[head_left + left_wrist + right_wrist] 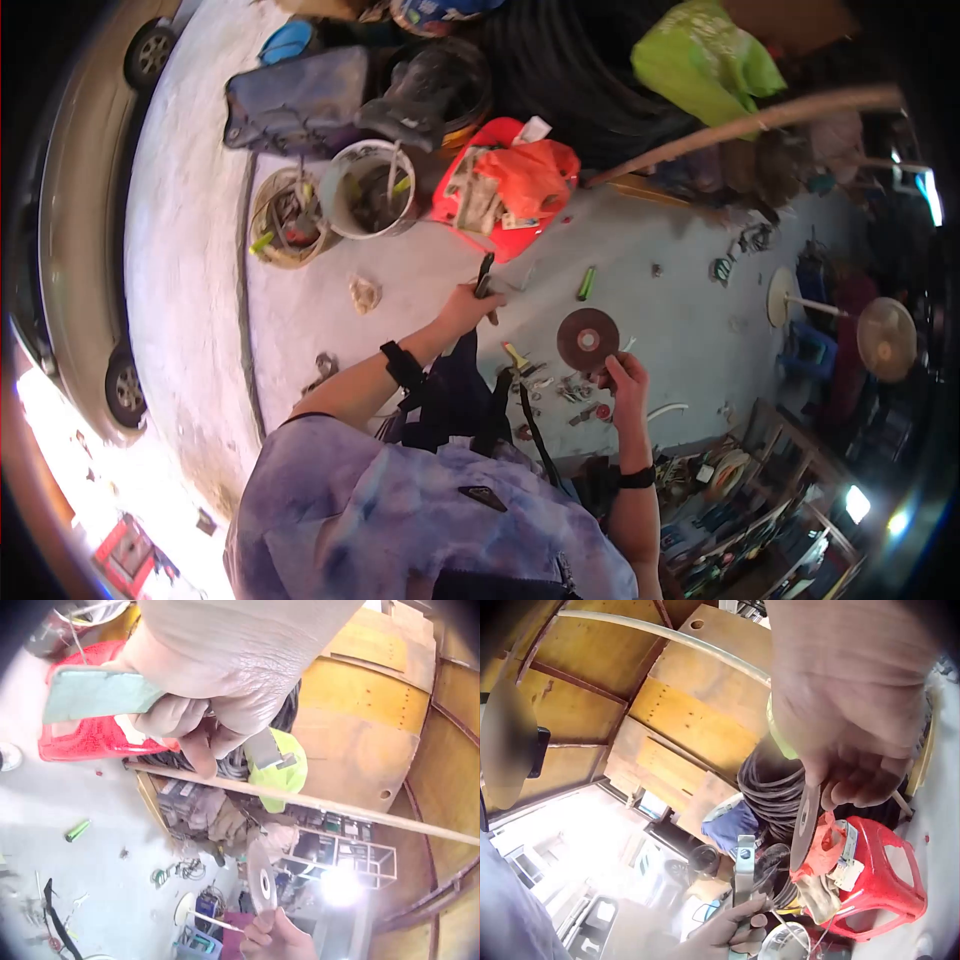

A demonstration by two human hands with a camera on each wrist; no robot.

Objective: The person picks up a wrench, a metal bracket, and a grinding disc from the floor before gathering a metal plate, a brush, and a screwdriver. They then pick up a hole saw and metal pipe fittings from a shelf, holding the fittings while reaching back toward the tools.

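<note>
Just below red stool [513, 243], head view: your left hand [466, 309] grips flat metal piece [485, 272]. Brown disc [574, 341] farther off, stool's lower right, rim pinched by your right hand [625, 376]. Key relation, likely: disc sits right of left hand, apart from metal piece. Left wrist view: disc below-right of stool, near edge-on, long axis roughly upright. Right wrist view: disc just left of stool, left hand lower.

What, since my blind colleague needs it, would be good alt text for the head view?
A person's right hand pinches a brown disc by its edge, while the left hand grips a slim dark object. Beyond them, a red stool and a pale bucket stand on a grey floor.
</note>
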